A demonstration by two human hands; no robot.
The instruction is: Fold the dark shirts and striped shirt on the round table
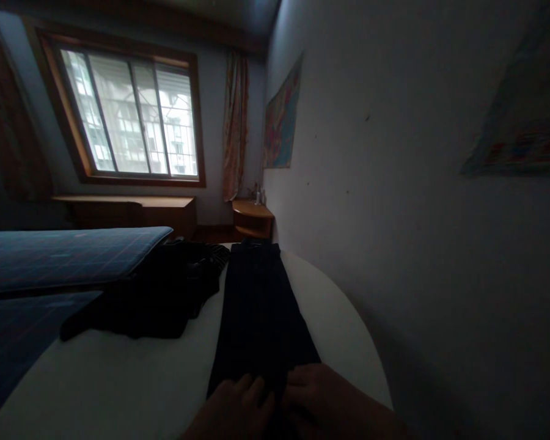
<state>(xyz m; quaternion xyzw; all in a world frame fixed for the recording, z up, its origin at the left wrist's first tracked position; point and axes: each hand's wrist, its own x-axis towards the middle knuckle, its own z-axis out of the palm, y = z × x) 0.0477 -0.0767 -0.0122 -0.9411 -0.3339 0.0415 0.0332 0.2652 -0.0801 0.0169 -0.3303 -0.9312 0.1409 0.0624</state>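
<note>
Dark navy trousers (pixel 263 305) lie lengthwise on a round white table (pixel 348 324), with what looks like the waistband at the far edge. Both hands are at the near end of the cloth, side by side with a small gap between them. My left hand (pixel 238 406) has its fingers curled onto the left part of the legs. My right hand (pixel 323 394) is bent over the right part, its fingers closed on the fabric. Dim light hides the fingertips and the lowest part of the trousers.
A heap of black clothing (pixel 165 293) lies on the table to the left. Beyond it is a bed with a blue checked mattress (pixel 64 256). The white wall (pixel 417 244) runs close along the right. A wooden corner shelf (pixel 253 209) and a desk (pixel 165 205) stand under the window side.
</note>
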